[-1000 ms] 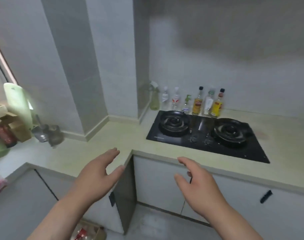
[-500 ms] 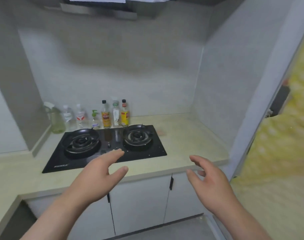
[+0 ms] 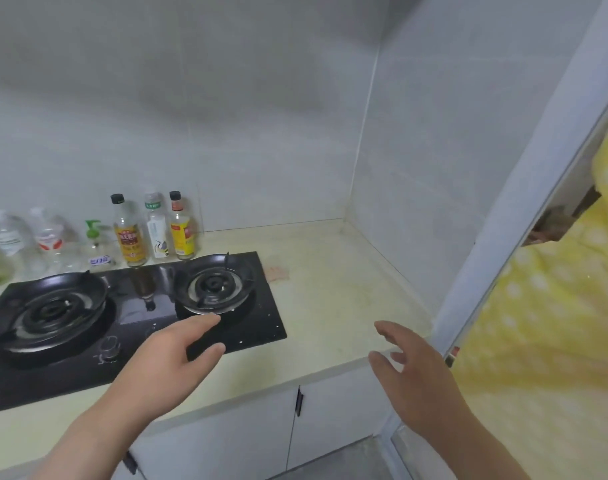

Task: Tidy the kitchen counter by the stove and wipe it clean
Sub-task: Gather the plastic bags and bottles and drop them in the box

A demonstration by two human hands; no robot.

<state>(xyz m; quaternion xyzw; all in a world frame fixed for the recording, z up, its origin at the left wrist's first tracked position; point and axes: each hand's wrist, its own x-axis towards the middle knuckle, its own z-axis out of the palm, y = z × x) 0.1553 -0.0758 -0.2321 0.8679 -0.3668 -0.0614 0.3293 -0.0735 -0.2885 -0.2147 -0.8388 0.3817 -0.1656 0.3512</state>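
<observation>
Since neither hand holds a cloth, I'd call this the survey step: nothing tidied or wiped yet.

Left hand [image 3: 171,355] is over the front right corner of the black gas hob [image 3: 70,341], fingers straight and spread, gripping nothing; can't tell if it touches the glass. Right hand [image 3: 416,372] hovers at the counter's front edge, at 3 o'clock from the left hand, fingers loose and apart, also empty.

Target surface: pale counter [image 3: 330,306] right of the hob, running to the corner wall. Pinkish stain [image 3: 277,273] on it at 3 o'clock of the right burner [image 3: 212,285], just beside the glass edge. White specks [image 3: 261,329] on the glass at 5 o'clock of that burner. Bottle row [image 3: 129,237] stands upright along the back wall at 12 o'clock of the hob.

No rag or sponge in view, so the next move is probably to fetch one. The stain looks dried; expect firm pressure. Bottles likely need shifting to wipe behind them.
</observation>
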